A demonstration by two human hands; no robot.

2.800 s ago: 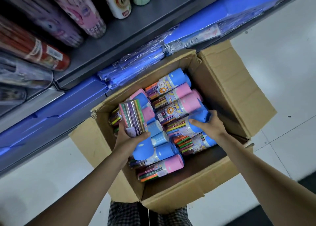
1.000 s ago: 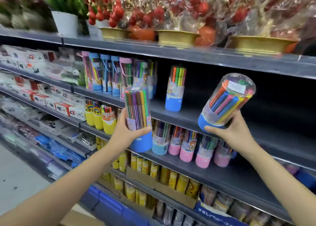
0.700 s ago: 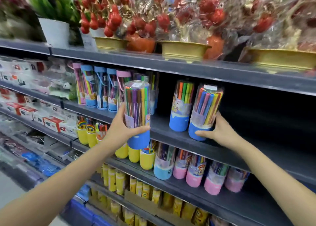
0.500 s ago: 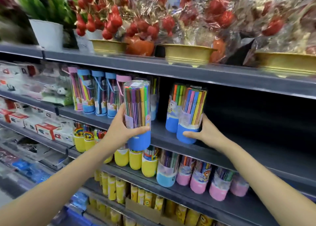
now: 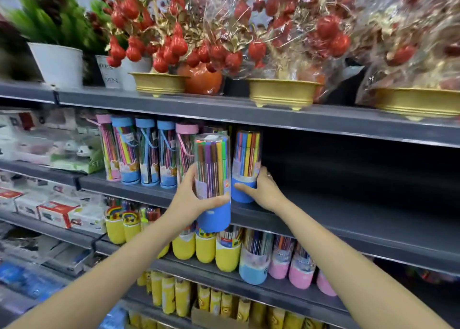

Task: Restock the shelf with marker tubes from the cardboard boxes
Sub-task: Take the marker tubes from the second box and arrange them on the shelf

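Note:
My left hand (image 5: 187,199) grips a clear marker tube with a blue base (image 5: 212,179), held upright in front of the grey middle shelf (image 5: 348,211). My right hand (image 5: 263,191) holds the blue base of a second marker tube (image 5: 246,164), which stands upright on that shelf, deep towards the back. To their left a row of taller tubes with pink and blue caps (image 5: 146,152) stands on the same shelf. The cardboard box is out of view.
Right of my right hand the middle shelf is bare and dark. The shelf above carries gold pots (image 5: 281,92) with red fruit decorations and white pots with green plants. The shelf below holds yellow, blue and pink tubes (image 5: 229,251). Boxed goods sit at the left.
My right hand has pushed its tube left and deeper onto the shelf, against the tube standing there. My left hand has brought its tube up and right, closer to the shelf.

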